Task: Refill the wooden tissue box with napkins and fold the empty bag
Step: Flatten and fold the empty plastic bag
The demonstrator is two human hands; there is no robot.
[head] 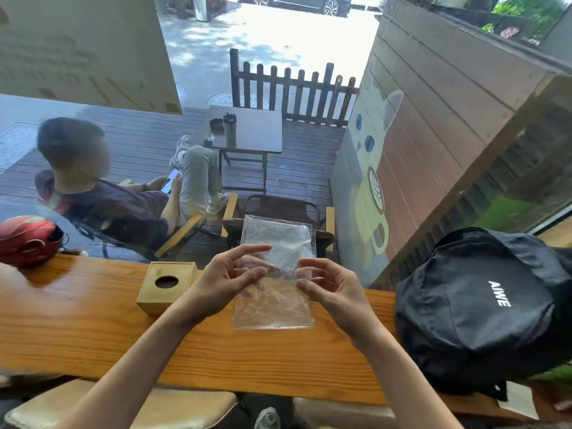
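A clear empty plastic bag (pixel 275 236) stands upright over the wooden counter (pixel 93 329), its lower edge resting on the wood. My left hand (pixel 229 280) pinches the bag's left side at mid-height with thumb and fingers. My right hand (pixel 328 286) pinches its right side at the same height. The wooden tissue box (pixel 168 286) with a round hole in its top sits on the counter just left of my left hand. No napkin shows in the hole.
A black backpack (pixel 483 308) fills the counter's right end. A red helmet (pixel 28 239) lies at the far left. Beyond the window glass a person sits in a chair on a deck with a small table. Stools stand below the counter.
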